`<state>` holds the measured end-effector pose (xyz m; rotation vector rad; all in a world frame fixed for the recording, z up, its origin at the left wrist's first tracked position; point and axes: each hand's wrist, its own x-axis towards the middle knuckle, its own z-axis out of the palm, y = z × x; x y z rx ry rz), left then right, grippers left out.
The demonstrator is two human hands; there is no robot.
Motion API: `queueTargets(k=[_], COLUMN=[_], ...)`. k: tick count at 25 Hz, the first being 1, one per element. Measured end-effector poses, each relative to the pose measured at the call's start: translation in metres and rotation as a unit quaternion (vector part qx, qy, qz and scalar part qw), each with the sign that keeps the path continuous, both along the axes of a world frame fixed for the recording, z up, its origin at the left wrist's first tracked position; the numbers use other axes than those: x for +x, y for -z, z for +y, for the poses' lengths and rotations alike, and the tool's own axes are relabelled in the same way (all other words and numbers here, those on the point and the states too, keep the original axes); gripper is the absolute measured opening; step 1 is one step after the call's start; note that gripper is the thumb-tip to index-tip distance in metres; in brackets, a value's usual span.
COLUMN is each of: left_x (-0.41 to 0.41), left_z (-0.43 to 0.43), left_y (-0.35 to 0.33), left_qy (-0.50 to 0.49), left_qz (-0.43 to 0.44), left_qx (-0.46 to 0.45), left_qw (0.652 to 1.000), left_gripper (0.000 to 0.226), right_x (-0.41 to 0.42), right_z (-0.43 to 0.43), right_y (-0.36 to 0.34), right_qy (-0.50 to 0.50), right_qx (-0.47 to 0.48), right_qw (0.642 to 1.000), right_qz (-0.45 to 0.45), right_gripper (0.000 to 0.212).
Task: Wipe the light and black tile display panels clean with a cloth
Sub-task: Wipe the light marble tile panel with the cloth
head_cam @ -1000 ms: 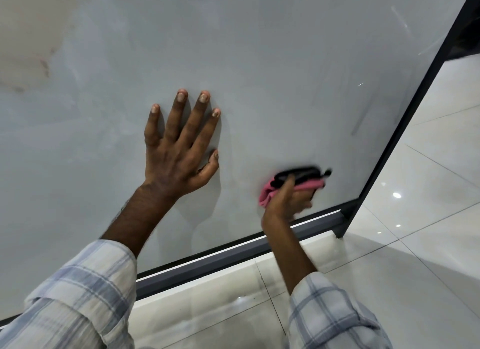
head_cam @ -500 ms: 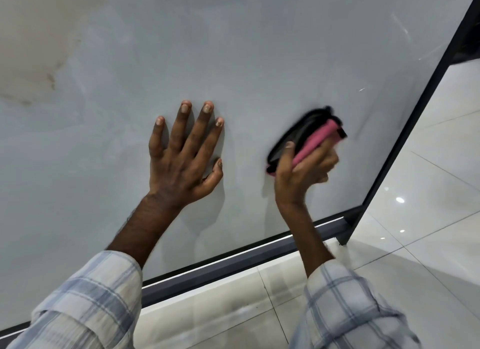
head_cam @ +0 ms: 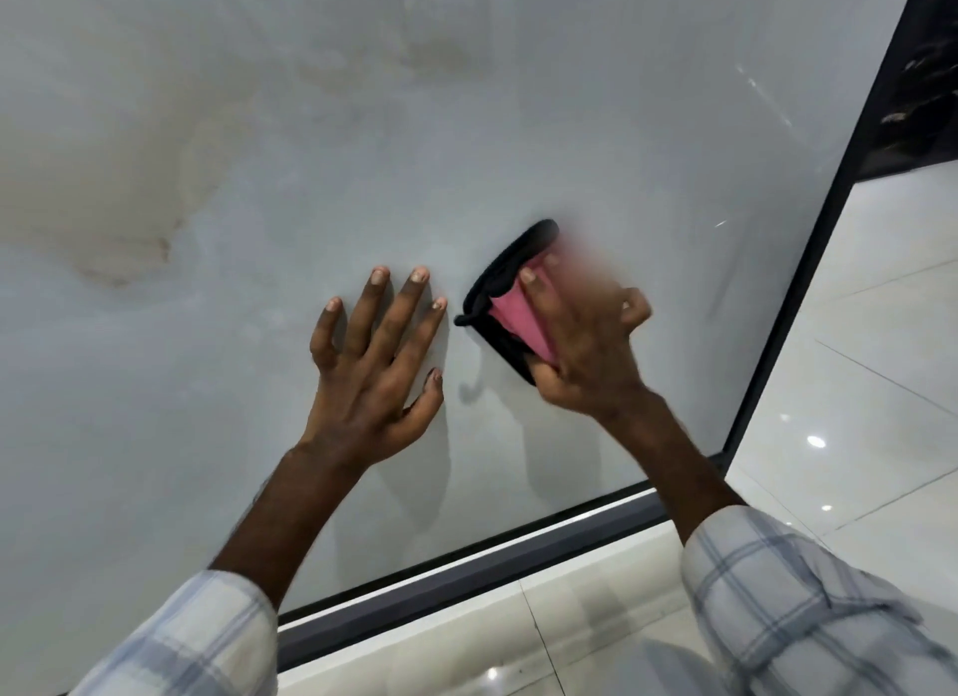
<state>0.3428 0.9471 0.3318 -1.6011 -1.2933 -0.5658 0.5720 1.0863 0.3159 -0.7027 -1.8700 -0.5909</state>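
Mid-wipe on the light panel point(head_cam: 466, 125): the right hand point(head_cam: 580, 343) grips the pink-and-black cloth point(head_cam: 505, 301) against it with curled fingers point(head_cam: 541, 304), just right of the flat, spread-fingered left hand point(head_cam: 373, 374); next, likely sweep toward unwiped areas.

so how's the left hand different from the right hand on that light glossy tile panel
The left hand lies flat with fingers spread straight and holds nothing; the right hand grips a pink cloth with black edging. The left hand looks sharp; the right hand is blurred. Both are against the light glossy tile panel, and both come out of checked sleeves.
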Motion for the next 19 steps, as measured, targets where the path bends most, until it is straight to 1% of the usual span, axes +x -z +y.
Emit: queueTargets(k=[1, 2, 3, 4, 5, 6, 7, 8, 9, 10, 11, 12, 13, 14, 15, 16, 17, 18, 19], left_x=[0.001, 0.002, 0.003, 0.005, 0.006, 0.006, 0.004, 0.001, -0.004, -0.009, -0.013, -0.016, -0.018, -0.019, -0.019, -0.019, -0.018, -0.019, -0.019], left_z=[-0.007, -0.013, -0.016, -0.016, -0.014, -0.008, -0.002, 0.003, 0.007, 0.011, 0.015, 0.017, 0.019, 0.021, 0.023, 0.024, 0.025, 0.026, 0.026], left_y=[-0.013, -0.030, -0.050, -0.073, -0.096, -0.118, -0.136, -0.150, -0.157, -0.160, -0.158, -0.153, -0.148, -0.145, -0.143, -0.143, -0.143, -0.144, -0.143], left_qy=[0.020, 0.035, 0.043, 0.043, 0.037, 0.025, 0.009, -0.008, -0.024, -0.040, -0.055, -0.065, -0.071, -0.071, -0.068, -0.062, -0.058, -0.057, -0.060], left_qz=[-0.004, -0.010, -0.017, -0.025, -0.031, -0.035, -0.033, -0.025, -0.012, 0.004, 0.022, 0.039, 0.050, 0.052, 0.048, 0.046, 0.048, 0.051, 0.051], left_qx=[-0.002, 0.007, 0.022, 0.046, 0.069, 0.088, 0.099, 0.104, 0.102, 0.096, 0.090, 0.088, 0.092, 0.099, 0.105, 0.110, 0.113, 0.112, 0.110], left_qw=[1.000, 0.999, 0.999, 0.998, 0.996, 0.995, 0.994, 0.994, 0.994, 0.995, 0.994, 0.993, 0.992, 0.991, 0.991, 0.991, 0.991, 0.991, 0.991], left_gripper=[0.061, 0.056, 0.054, 0.054, 0.056, 0.059, 0.062, 0.064, 0.066, 0.068, 0.070, 0.072, 0.074, 0.075, 0.075, 0.075, 0.075, 0.076, 0.076], right_x=[0.011, 0.014, 0.008, -0.003, -0.017, -0.028, -0.032, -0.023, -0.009, 0.003, 0.009, 0.007, -0.003, -0.016, -0.029, -0.036, -0.032, -0.017, -0.002], right_z=[0.007, 0.015, 0.013, 0.006, -0.005, -0.013, -0.016, -0.011, -0.002, 0.009, 0.020, 0.021, 0.015, 0.005, -0.004, -0.009, -0.009, 0.000, 0.009], right_y=[-0.013, -0.028, -0.043, -0.054, -0.060, -0.055, -0.046, -0.047, -0.061, -0.074, -0.089, -0.105, -0.116, -0.122, -0.121, -0.111, -0.106, -0.114, -0.128], right_qy=[-0.004, -0.007, -0.001, 0.027, 0.050, 0.040, -0.003, -0.033, -0.052, -0.047, -0.038, -0.034, -0.013, 0.019, 0.031, 0.012, -0.010, -0.027, -0.027], right_qx=[-0.029, -0.104, -0.178, -0.208, -0.196, -0.140, -0.068, -0.004, 0.032, 0.019, -0.048, -0.139, -0.198, -0.209, -0.160, -0.074, 0.019, 0.096, 0.124], right_qw=[0.997, 0.972, 0.919, 0.883, 0.897, 0.945, 0.985, 0.998, 0.998, 0.996, 0.976, 0.922, 0.873, 0.873, 0.918, 0.973, 0.997, 0.995, 0.991], right_qz=[0.067, 0.213, 0.353, 0.420, 0.394, 0.292, 0.156, 0.047, 0.013, 0.073, 0.209, 0.359, 0.446, 0.441, 0.362, 0.219, 0.075, -0.020, -0.035], right_gripper=[0.088, 0.085, 0.081, 0.080, 0.081, 0.083, 0.085, 0.087, 0.087, 0.085, 0.082, 0.079, 0.079, 0.081, 0.083, 0.085, 0.084, 0.081, 0.079])
